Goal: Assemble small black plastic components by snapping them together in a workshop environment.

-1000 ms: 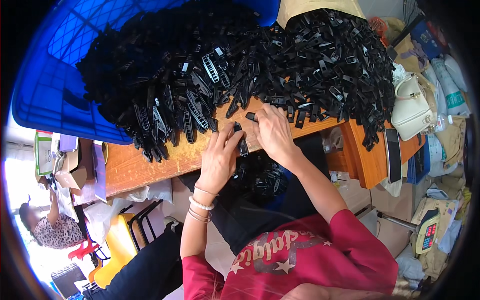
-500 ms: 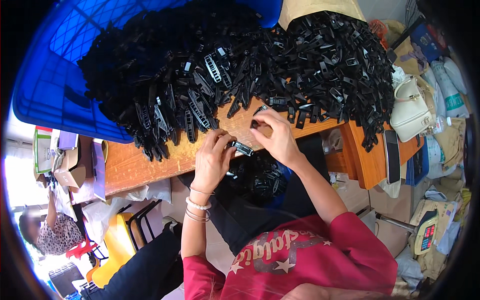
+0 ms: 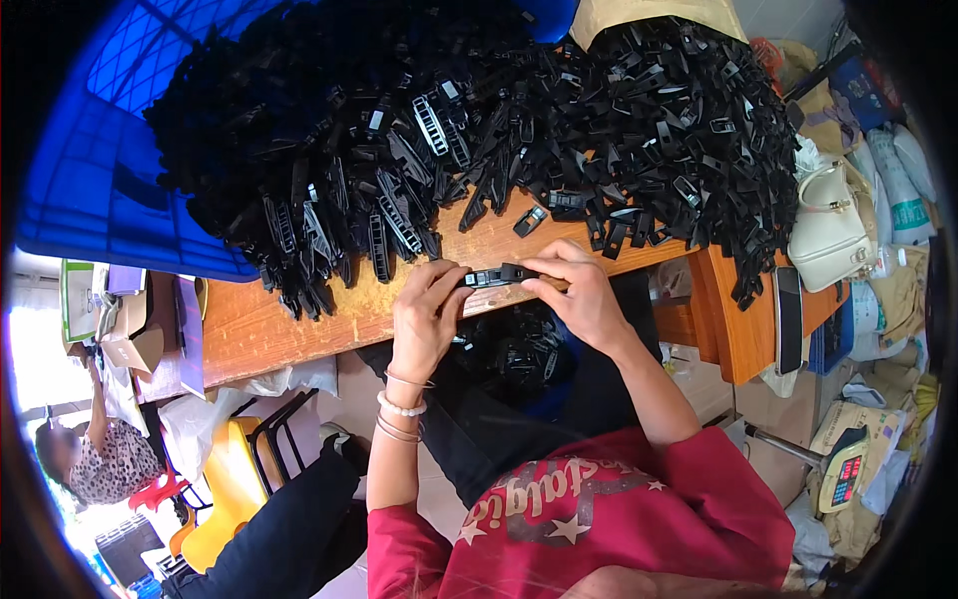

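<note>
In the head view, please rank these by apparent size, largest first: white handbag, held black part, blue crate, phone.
1. Blue crate, though the heap hides some of it
2. White handbag
3. Phone
4. Held black part, its ends partly covered

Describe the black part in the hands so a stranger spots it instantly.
Start at the wooden table; find its near edge. There, the left hand and right hand hold a slim black part; unlike the heaped black pieces, it's between fingertips.
</note>
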### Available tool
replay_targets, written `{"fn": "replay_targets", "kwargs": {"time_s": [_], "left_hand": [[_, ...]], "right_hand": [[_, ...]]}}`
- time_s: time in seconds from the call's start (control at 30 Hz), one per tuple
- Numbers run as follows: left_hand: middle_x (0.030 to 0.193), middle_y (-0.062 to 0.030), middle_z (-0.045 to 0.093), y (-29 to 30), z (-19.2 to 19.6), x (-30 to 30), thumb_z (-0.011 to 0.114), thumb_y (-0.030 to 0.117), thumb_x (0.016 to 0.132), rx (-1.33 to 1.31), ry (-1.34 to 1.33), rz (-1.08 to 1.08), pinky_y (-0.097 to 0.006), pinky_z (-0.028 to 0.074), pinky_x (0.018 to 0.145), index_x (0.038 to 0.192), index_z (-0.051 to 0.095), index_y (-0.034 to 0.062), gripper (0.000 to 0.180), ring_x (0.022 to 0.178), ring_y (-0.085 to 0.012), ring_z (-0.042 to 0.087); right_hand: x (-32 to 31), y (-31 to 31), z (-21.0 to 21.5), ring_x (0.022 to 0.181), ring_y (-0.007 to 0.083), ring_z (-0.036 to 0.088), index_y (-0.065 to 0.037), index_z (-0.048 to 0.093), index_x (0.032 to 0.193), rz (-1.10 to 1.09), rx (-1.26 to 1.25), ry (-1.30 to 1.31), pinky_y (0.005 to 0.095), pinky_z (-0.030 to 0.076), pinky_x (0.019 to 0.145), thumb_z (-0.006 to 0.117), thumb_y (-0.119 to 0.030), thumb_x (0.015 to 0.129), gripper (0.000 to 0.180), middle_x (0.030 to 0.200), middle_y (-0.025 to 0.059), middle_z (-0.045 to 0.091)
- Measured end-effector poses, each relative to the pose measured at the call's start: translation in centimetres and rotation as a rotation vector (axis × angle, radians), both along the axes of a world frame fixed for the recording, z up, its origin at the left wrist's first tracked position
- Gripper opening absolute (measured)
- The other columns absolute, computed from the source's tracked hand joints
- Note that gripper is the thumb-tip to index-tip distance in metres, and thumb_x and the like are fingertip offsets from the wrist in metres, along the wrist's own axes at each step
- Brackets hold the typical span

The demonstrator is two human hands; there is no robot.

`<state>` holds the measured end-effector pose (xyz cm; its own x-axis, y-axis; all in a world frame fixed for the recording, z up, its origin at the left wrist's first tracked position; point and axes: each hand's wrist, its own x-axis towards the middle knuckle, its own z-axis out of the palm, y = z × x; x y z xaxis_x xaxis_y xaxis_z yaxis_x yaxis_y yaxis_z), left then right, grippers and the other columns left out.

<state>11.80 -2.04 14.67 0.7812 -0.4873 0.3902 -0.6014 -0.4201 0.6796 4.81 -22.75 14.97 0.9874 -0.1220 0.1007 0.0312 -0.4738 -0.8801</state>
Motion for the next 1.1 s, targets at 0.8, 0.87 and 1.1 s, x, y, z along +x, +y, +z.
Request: {"fn": "replay_targets", "kwargs": {"time_s": [0.8,0.87,1.1], "left_hand": [[0.091,-0.0195,0.058,-2.4,0.2,0.8,0.062,0.003,0.089,0.056,0.018,0.080,-0.044,0.049,0.065,0.108,0.059,-0.0013,0.020,0.078,-0.0397,0.061],[0.090,-0.0173,0.057,-2.1,0.0,-0.1,0.065,0.005,0.088,0.049,0.066,0.142,-0.043,0.048,0.065,0.106,0.060,-0.0004,0.020,0.076,-0.0379,0.060],[0.094,-0.0123,0.058,0.3,1.1,-1.0,0.067,0.001,0.083,0.161,-0.050,0.040,-0.041,0.048,0.075,0.099,0.065,-0.0006,0.017,0.088,-0.0323,0.057]], "right_hand": [[2.5,-0.1,-0.3,0.082,0.0126,0.065,0.004,0.064,0.098,-0.096,0.186,-0.102,0.0256,0.052,0.068,0.069,0.005,0.084,0.015,0.103,0.0103,0.064],[1.9,0.2,-0.6,0.086,0.0132,0.066,0.004,0.065,0.101,-0.108,0.230,-0.116,0.0253,0.053,0.071,0.068,0.005,0.084,0.018,0.104,0.0101,0.064],[0.5,-0.8,-1.3,0.082,0.0189,0.065,0.004,0.068,0.106,-0.154,-0.352,-0.274,0.0285,0.051,0.072,0.072,-0.001,0.083,0.024,0.098,0.0115,0.064]]}}
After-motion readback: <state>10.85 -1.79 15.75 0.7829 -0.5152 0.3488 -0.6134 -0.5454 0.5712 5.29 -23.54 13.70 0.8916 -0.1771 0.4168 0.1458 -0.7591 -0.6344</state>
